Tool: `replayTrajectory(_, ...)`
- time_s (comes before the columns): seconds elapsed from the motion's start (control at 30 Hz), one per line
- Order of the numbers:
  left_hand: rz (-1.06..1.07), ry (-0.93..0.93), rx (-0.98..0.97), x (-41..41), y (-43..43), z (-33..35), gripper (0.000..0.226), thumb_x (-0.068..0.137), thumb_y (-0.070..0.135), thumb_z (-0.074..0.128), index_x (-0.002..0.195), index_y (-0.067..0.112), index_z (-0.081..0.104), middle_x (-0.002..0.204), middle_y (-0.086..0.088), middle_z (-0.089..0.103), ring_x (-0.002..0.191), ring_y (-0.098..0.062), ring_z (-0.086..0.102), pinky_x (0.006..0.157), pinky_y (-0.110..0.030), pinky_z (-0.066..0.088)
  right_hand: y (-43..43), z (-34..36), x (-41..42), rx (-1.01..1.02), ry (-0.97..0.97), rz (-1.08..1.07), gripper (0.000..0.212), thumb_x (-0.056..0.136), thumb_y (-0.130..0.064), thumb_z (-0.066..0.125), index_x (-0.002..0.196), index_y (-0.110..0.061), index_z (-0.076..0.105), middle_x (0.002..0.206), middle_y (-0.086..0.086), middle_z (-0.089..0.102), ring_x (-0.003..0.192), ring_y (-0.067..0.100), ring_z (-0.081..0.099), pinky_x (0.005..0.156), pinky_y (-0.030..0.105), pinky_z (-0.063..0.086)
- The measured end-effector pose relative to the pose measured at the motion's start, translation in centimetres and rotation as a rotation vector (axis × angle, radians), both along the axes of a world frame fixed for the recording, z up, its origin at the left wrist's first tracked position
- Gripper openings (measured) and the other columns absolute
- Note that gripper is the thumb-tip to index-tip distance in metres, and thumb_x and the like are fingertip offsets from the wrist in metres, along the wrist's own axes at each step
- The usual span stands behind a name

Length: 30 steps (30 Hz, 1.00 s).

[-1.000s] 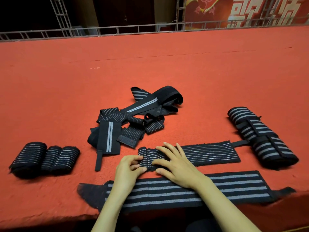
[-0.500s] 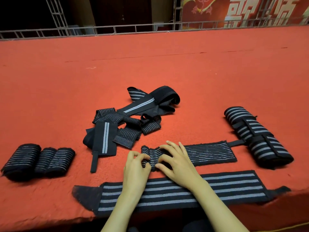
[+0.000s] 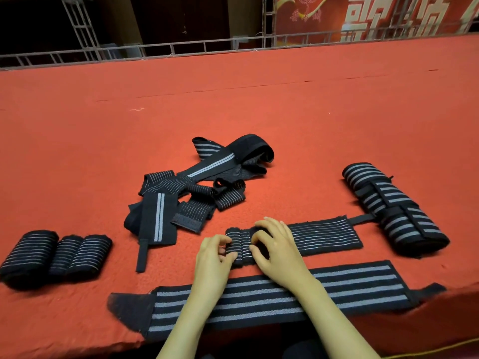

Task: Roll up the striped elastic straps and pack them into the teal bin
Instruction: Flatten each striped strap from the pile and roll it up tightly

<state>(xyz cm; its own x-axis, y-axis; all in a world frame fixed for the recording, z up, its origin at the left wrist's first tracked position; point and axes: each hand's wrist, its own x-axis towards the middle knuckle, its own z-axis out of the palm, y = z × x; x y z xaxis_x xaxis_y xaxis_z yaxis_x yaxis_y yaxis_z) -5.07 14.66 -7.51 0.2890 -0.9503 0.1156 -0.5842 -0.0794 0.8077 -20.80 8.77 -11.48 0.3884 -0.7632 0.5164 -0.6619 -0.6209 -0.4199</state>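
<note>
A thin-striped black strap (image 3: 324, 235) lies flat on the red surface, its left end wound into a small roll (image 3: 239, 246). My left hand (image 3: 212, 257) and my right hand (image 3: 278, 251) both grip that roll with curled fingers, one from each side. A wide-striped strap (image 3: 337, 288) lies flat along the near edge under my forearms. A tangled pile of loose straps (image 3: 197, 187) sits behind the roll. Three finished rolls (image 3: 54, 257) rest at the left and two larger rolls (image 3: 394, 211) at the right. No teal bin is in view.
The red felt surface (image 3: 233, 104) stretches far back to a metal railing (image 3: 181, 46). Its near edge (image 3: 77, 343) drops off just below the wide-striped strap.
The roll on the strap's left end has grown thicker and shifted right as both hands turned it. My fingers have curled more tightly around it.
</note>
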Motion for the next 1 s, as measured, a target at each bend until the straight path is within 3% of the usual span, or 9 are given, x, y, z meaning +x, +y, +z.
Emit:
replayTrajectory(0.2, 0.018, 0.066, 0.111, -0.4, -0.8, 0.1, 0.031, 0.081, 0.022, 0.071, 0.102, 0.025, 0.049, 0.089, 0.007, 0.062, 0.076, -0.005, 0.06, 0.068, -0.017, 0.044, 0.3, 0.2, -0.2, 0.04, 0.081, 0.112, 0.021, 0.089, -0.039, 0.048, 0.093, -0.026, 0.063, 0.132, -0.008, 0.05, 0.14, 0.014, 0.027, 0.118, 0.042, 0.008)
replayTrajectory(0.4, 0.05, 0.116, 0.126, 0.5, -1.4, 1.2, 0.031, 0.081, 0.014, 0.068, 0.105, 0.019, 0.05, 0.078, 0.005, 0.062, 0.069, -0.008, 0.059, 0.056, -0.015, 0.038, 0.5, 0.6, -0.2, 0.055, 0.096, 0.11, 0.025, 0.087, -0.046, 0.048, 0.098, -0.029, 0.063, 0.134, -0.009, 0.048, 0.141, 0.012, 0.024, 0.117, 0.04, 0.005)
replayTrajectory(0.57, 0.174, 0.196, 0.201, 5.4, 0.1, 1.2, 0.028, 0.079, 0.014, 0.07, 0.102, 0.013, 0.054, 0.081, -0.001, 0.065, 0.073, -0.014, 0.061, 0.061, -0.024, 0.042, 0.3, 0.6, -0.4, 0.083, 0.161, 0.143, 0.031, 0.089, -0.055, 0.045, 0.104, -0.033, 0.062, 0.14, -0.009, 0.043, 0.144, 0.012, 0.018, 0.119, 0.041, 0.004)
replayTrajectory(0.77, 0.198, -0.071, 0.079, 4.7, 0.9, 1.1, 0.027, 0.074, 0.015, 0.071, 0.093, 0.018, 0.052, 0.084, 0.005, 0.059, 0.075, -0.018, 0.056, 0.066, -0.028, 0.039, 0.3, 0.6, 0.0, 0.091, 0.168, 0.19, 0.035, 0.089, -0.057, 0.045, 0.105, -0.033, 0.064, 0.141, -0.008, 0.043, 0.142, 0.011, 0.019, 0.117, 0.04, 0.014)
replayTrajectory(0.87, 0.152, -0.214, -0.004, 3.1, 0.9, 0.8, 0.03, 0.078, 0.02, 0.073, 0.104, 0.018, 0.056, 0.094, 0.007, 0.05, 0.079, -0.011, 0.049, 0.073, -0.025, 0.036, 0.3, 0.6, 0.0, 0.09, 0.159, 0.183, 0.033, 0.089, -0.056, 0.047, 0.104, -0.032, 0.064, 0.141, -0.008, 0.043, 0.142, 0.011, 0.02, 0.117, 0.036, 0.012)
replayTrajectory(1.0, 0.017, -0.147, -0.059, 2.2, 1.1, 0.5, 0.036, 0.082, 0.028, 0.072, 0.114, 0.015, 0.061, 0.1, 0.01, 0.048, 0.073, -0.001, 0.047, 0.069, -0.01, 0.037, 0.2, 0.6, -0.1, 0.073, 0.134, 0.179, 0.032, 0.088, -0.055, 0.047, 0.101, -0.03, 0.065, 0.139, -0.007, 0.046, 0.14, 0.01, 0.022, 0.115, 0.035, 0.015)
